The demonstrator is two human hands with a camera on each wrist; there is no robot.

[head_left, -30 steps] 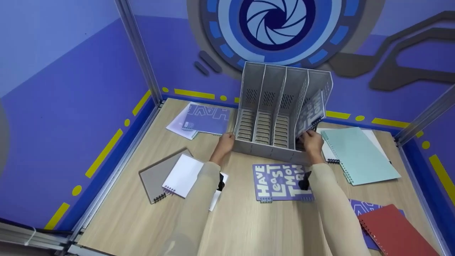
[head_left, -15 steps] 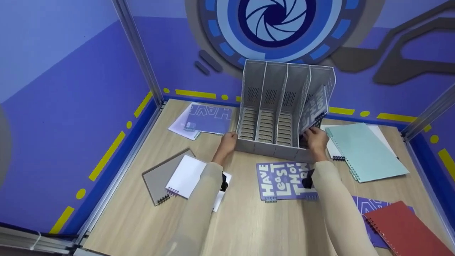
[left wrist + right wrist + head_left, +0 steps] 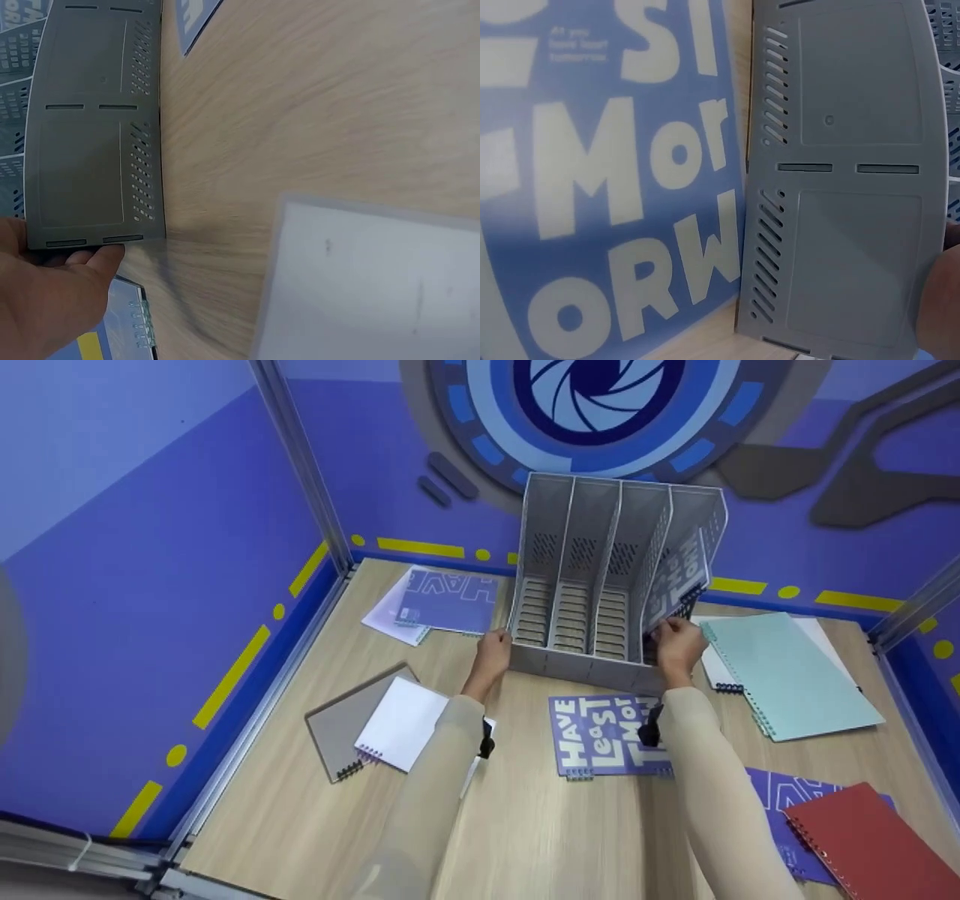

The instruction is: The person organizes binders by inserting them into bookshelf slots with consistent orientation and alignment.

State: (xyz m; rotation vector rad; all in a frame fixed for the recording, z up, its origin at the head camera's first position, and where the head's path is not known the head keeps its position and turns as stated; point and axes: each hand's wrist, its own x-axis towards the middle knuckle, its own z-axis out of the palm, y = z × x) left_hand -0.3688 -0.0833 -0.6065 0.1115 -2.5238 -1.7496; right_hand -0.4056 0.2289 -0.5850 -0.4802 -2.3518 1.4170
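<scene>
"While my left fingers (image 3: 495,643) pinch the rack (image 3: 577,666) at its left front corner, my right fingers (image 3: 679,634) grip its right."

"Where is it?"

"Upper centre of the frame, a notebook (image 3: 679,577) leaning in its rightmost compartment."

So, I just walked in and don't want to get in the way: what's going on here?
A person is handling a gray plastic file organizer with four slots. The left hand grips its front left corner; the right hand appears to hold the front edge near the right end. A spiral-bound notebook with pale block lettering leans in the rightmost slot. A purple notebook with white lettering lies in front on the pale table; a red notebook lies farther right.
</scene>
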